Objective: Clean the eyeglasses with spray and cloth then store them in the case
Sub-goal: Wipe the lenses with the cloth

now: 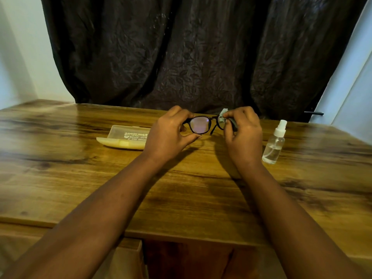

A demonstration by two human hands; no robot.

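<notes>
Black-framed eyeglasses (203,124) held up over brown wooden table (80,168), long axis running left-right between both hands. Left hand (167,135) pinches left rim end. Right hand (242,133) pinches small pale grey cloth (222,115) onto right lens. Yellowish translucent case (124,137) nearer left hand; clear spray bottle (274,143) just right of right hand.

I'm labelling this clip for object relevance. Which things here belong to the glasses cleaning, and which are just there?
In the job: eyeglasses, cloth, spray bottle, case, left hand, right hand.
Just there: table, curtain.
</notes>
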